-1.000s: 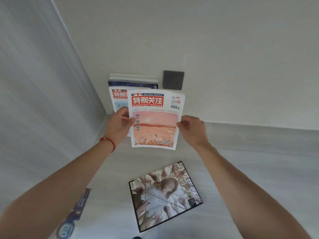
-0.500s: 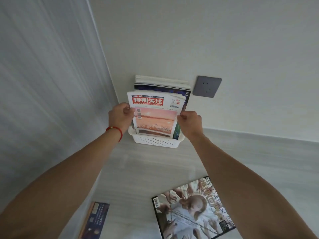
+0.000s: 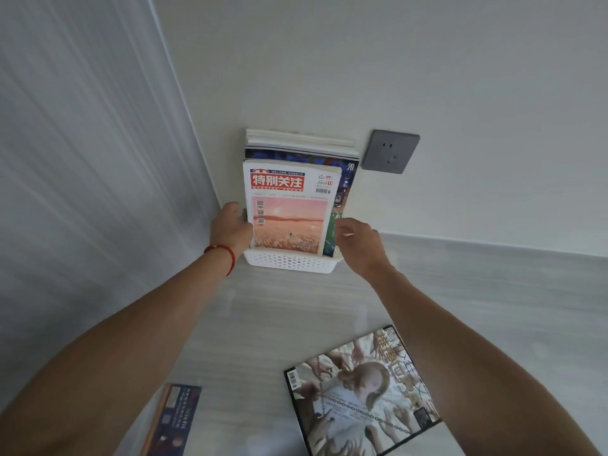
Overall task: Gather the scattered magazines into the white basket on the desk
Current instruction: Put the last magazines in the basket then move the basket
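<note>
Pale desk (image 3: 296, 317) in a wall corner, socket (image 3: 390, 151) above. Your left hand (image 3: 230, 230) grips the basket's (image 3: 291, 263) magazine (image 3: 289, 212); right hand (image 3: 357, 245) hovers loosely curled, empty.

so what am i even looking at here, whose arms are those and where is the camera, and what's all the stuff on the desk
There is no machine here. The camera sits on a person's head and looks forward and down, so the two bare arms are the wearer's own. There is only this one view.

The left hand, with a red string at the wrist, is at the left edge of the red-titled magazine, which stands upright in the white basket against the wall. Whether it grips the magazine cannot be told. The right hand hangs beside the right edge, fingers loose, holding nothing. More magazines stand behind the front one.

On the desk, two lie flat: a large illustrated magazine near the right arm and a dark magazine near the left. A grey wall socket is beside the basket.
</note>
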Action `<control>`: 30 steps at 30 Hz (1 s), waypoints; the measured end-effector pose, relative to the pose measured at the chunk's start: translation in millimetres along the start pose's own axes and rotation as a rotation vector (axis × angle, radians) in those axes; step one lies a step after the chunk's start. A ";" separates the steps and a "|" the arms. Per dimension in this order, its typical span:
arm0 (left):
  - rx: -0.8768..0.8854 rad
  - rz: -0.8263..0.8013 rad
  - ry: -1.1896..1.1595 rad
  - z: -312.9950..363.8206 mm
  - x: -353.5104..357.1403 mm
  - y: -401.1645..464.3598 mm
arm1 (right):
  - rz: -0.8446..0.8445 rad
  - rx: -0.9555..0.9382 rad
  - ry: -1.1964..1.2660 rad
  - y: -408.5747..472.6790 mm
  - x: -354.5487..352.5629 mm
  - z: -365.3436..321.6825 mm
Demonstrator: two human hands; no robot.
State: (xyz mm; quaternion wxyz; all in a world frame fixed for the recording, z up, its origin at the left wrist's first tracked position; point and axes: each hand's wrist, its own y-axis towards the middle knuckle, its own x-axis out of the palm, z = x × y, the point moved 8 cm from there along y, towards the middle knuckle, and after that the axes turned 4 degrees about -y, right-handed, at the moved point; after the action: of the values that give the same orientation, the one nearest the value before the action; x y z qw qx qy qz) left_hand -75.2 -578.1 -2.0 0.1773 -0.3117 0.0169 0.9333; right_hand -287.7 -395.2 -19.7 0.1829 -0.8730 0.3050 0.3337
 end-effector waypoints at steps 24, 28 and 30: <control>0.146 -0.663 0.572 -38.2 173.8 -251.2 | -0.148 -0.127 -0.541 -208.2 -4.4 202.8; 0.045 -0.599 0.208 -32.8 145.0 -234.7 | 0.060 0.173 -0.179 -199.7 -28.6 210.0; 0.006 -0.544 0.020 -29.9 126.1 -221.5 | 0.068 0.311 -0.017 -193.9 -27.5 210.5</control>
State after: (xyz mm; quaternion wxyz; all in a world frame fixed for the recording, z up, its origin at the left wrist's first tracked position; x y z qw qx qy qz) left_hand -76.0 -334.5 -82.8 0.4223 -0.3133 -0.0631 0.8483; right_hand -276.2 -128.9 -127.7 0.3071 -0.8205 0.3807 0.2958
